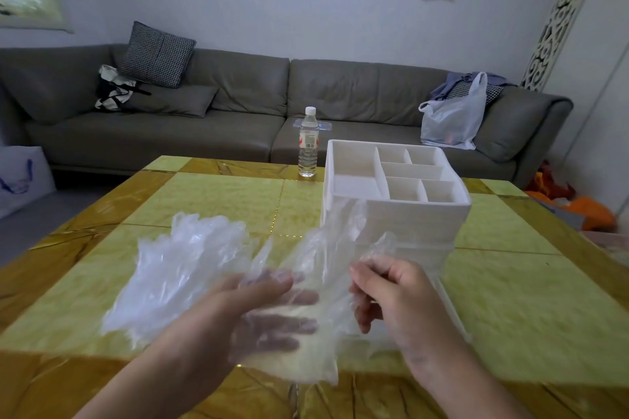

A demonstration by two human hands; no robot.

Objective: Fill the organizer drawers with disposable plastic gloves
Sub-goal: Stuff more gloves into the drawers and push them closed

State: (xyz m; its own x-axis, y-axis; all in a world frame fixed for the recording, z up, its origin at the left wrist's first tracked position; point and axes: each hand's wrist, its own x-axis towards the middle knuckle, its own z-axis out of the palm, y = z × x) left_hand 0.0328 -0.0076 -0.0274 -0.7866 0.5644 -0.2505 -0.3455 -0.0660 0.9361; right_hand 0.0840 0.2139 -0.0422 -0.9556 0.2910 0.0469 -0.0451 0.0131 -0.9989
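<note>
Honestly, her right hand [391, 296] pinches a glove [316, 269], left hand [258, 309] fingers spread flat beneath; the flimsy film may cling, dragging the pile [177, 269] off the desk [510, 282].

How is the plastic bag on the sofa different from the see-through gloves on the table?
The plastic bag stands puffed up on the sofa, while the gloves lie spread low on the table. The bag has handle loops; the gloves have finger shapes. Nobody touches the bag, but the left hand and right hand hold a glove. Both are thin, crinkly, pale plastic.
</note>
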